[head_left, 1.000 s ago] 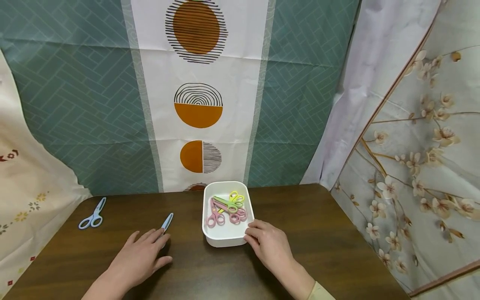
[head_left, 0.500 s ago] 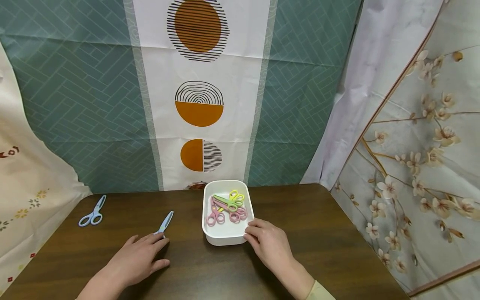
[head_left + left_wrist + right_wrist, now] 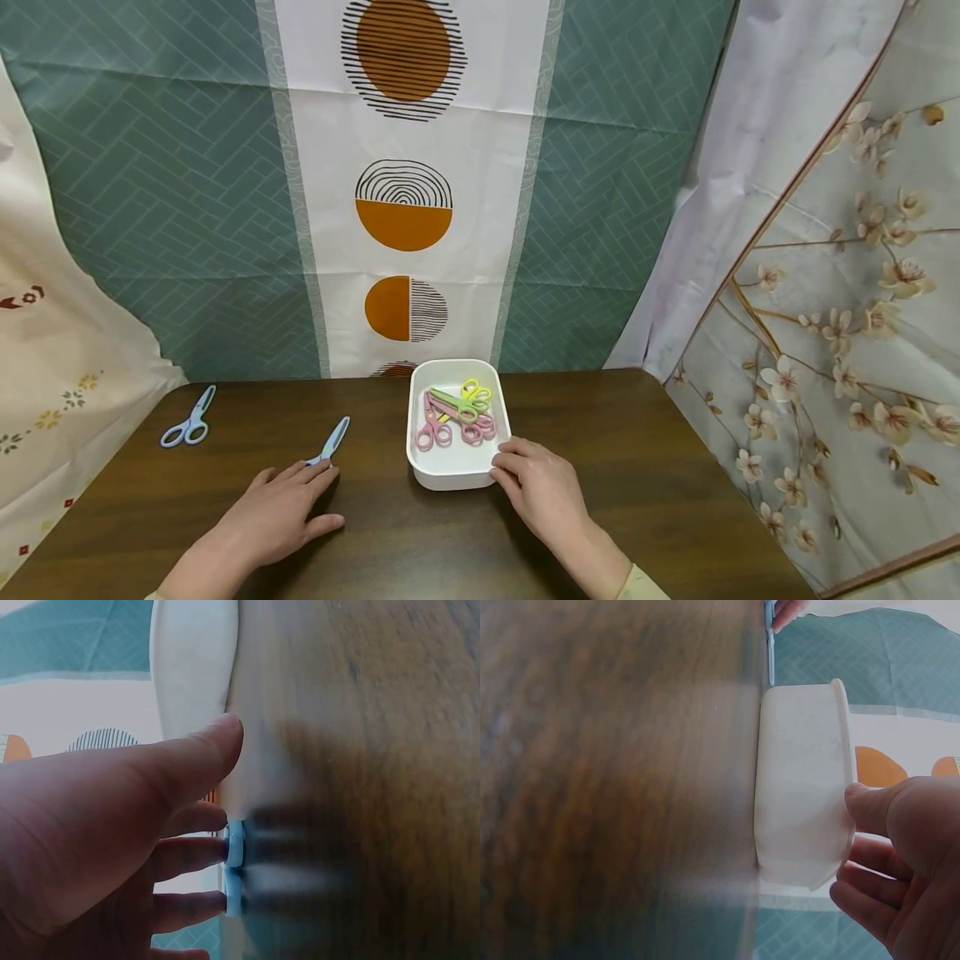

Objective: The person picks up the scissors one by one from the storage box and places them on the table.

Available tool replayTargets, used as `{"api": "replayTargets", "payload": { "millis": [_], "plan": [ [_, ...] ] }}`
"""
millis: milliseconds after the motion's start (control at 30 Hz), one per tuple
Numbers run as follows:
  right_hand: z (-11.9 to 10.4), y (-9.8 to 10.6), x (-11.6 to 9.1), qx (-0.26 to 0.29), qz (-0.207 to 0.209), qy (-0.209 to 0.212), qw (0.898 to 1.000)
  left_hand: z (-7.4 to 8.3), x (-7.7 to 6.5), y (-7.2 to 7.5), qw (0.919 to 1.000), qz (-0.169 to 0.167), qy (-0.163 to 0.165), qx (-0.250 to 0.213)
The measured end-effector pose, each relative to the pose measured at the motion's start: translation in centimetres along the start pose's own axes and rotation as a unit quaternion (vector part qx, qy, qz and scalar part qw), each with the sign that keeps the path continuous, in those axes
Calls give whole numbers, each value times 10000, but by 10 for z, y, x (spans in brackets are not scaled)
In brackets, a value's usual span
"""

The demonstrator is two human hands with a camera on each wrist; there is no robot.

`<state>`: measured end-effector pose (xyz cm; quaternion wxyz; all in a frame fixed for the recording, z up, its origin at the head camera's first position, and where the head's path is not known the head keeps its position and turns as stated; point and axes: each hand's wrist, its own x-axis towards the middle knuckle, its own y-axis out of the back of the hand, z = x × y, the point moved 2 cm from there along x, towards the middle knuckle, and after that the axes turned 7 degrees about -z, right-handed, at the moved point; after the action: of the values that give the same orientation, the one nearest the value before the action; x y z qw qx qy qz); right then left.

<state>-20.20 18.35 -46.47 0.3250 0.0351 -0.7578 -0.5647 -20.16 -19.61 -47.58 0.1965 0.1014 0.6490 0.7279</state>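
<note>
In the head view a pair of light blue scissors (image 3: 330, 442) lies on the table, its blades pointing away. My left hand (image 3: 273, 512) reaches over the handles with nearly straight fingers. In the left wrist view its fingertips touch the blue handle loops (image 3: 235, 844), while the thumb stands apart. My right hand (image 3: 542, 492) pinches the near right corner of a white plastic box (image 3: 453, 481), with the thumb at the rim in the right wrist view. Inside the box lie several scissors: pink ones (image 3: 425, 437), a green pair (image 3: 467, 412) and a yellow pair (image 3: 480, 398).
Another pair of light blue scissors (image 3: 187, 425) lies at the far left of the dark wooden table (image 3: 420, 550). A patterned curtain (image 3: 405, 325) hangs behind the table's back edge. Flowered cloth (image 3: 817, 400) borders the right side, and cream cloth (image 3: 75, 350) the left.
My left hand has drawn back slightly from the nearer blue scissors, and more of them shows beyond the fingertips; they have turned a little. My right hand stays at the box corner.
</note>
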Motion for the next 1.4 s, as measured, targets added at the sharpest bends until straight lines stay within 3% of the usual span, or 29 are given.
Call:
{"api": "replayTargets", "payload": {
  "millis": [367, 833, 1400],
  "plan": [
    [-1, 1, 2, -20, 18, 39, 10000, -3, 2, -1, 9994, 261, 108, 223],
    [-1, 2, 3, -68, 152, 220, 9996, -23, 9, -4, 9978, 488, 345, 290],
    [0, 2, 2, -32, -60, 70, 10000, -50, 22, -2, 9951, 491, 859, 74]
  ]
}}
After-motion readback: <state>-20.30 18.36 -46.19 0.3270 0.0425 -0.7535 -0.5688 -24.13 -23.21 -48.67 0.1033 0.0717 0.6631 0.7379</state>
